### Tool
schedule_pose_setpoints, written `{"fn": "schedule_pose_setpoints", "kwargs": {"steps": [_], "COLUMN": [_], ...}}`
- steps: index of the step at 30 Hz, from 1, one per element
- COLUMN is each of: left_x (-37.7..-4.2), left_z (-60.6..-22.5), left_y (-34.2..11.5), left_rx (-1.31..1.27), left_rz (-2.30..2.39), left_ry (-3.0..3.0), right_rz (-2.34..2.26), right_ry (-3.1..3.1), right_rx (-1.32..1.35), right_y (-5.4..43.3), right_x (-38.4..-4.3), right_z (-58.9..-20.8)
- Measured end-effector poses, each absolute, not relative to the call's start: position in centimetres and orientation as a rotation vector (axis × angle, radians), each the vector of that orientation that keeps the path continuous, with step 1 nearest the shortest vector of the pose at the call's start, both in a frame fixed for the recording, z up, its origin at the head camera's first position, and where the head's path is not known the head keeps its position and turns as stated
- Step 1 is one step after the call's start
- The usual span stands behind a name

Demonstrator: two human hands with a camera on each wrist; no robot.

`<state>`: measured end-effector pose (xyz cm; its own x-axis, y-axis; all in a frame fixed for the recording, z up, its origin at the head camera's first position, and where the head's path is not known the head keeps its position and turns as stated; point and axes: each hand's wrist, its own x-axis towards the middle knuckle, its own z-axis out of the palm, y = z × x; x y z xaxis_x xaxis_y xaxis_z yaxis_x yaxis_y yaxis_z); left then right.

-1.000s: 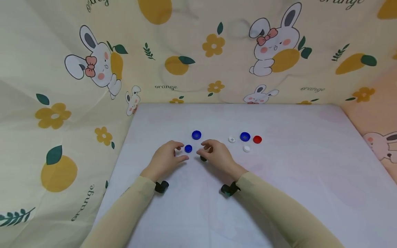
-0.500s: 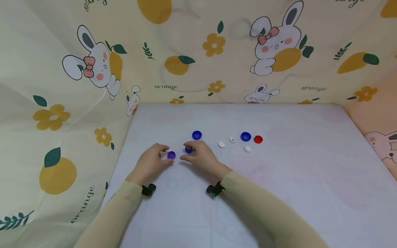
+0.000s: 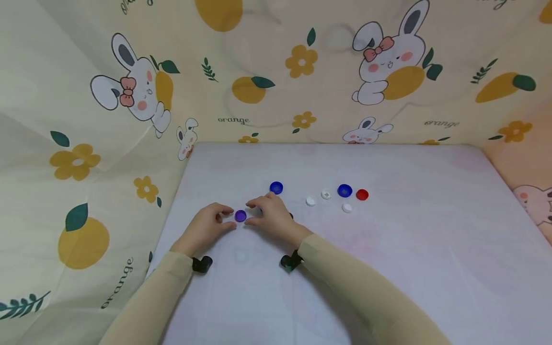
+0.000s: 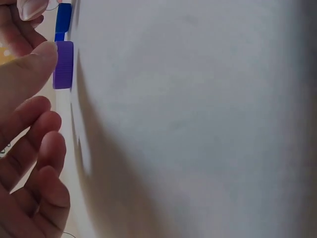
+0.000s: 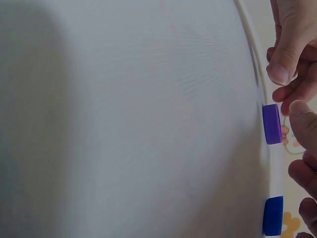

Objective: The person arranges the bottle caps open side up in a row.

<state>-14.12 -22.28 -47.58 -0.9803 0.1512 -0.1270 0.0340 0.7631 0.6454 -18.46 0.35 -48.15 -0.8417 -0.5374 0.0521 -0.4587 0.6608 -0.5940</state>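
A low, round purple cap (image 3: 240, 216) with ribbed sides lies flat on a pale table (image 3: 241, 292), between a person's two bare hands. The left hand (image 3: 206, 224) is just left of the purple cap and the right hand (image 3: 273, 214) just right of it. On both, thumb and fingers are curved and spread apart, pinching nothing; whether any fingertip touches the rim cannot be told.

The step in hand looks like closing in on the purple cap from both sides. To do this well, keep thumb and fingertips low and level at its ribbed edge and press lightly and evenly, so it does not skid or tip. The right hand should take care over a small blue cap (image 5: 273, 216) within its curve, right of the purple cap, which a careless finger could knock.

The right hand mostly hides that blue cap from above. Farther right of the purple cap, a dark object (image 3: 291, 216) pokes out behind the same hand, too covered to identify. Both wrist views show the purple cap edge-on, concealing its top, and cut off parts of the hands.
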Motion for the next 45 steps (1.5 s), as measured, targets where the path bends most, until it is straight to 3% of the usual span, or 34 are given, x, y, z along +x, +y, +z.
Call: {"fn": "schedule_pose_setpoints", "kwargs": {"steps": [45], "left_x": [-15.3], "left_z": [-47.9], "left_y": [-21.3], "left_rx": [0.227], "left_rz": [0.955], "left_ry": [2.795], "right_rz": [-0.722], "right_ry": [2.816], "right_rx": [-0.889], "right_y": [-1.2], "right_x": [-18.9], "right_z": [-49.0]}}
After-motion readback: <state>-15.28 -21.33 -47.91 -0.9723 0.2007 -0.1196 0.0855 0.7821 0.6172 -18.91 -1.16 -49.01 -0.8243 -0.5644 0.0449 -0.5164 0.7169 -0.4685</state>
